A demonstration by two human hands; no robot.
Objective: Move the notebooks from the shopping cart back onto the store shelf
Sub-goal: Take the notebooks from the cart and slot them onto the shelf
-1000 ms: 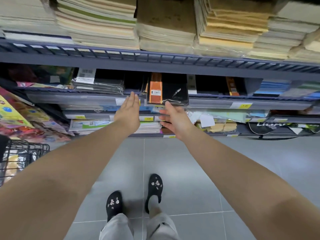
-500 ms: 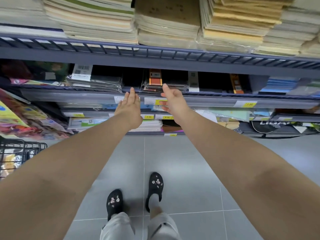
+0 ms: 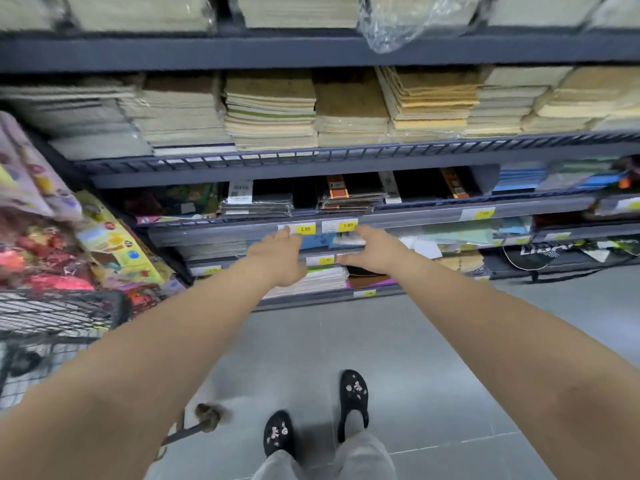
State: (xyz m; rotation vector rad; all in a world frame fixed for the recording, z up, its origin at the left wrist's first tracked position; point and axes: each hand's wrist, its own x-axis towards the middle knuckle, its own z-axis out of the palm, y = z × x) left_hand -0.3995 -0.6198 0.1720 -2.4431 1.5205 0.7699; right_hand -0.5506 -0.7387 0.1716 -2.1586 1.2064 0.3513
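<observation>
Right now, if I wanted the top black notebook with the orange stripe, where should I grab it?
Probably by its front edge, coming straight in from the aisle. The orange-striped notebook lies flat on a stack with the next shelf close above, so only that edge is free. Pinch it there, thumb on top, and slide it out.

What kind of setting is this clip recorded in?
Most likely a stationery aisle in a shop: tiered metal shelves stacked with notebooks, yellow price tags on the shelf edges, and a wire shopping cart at the left.
</observation>
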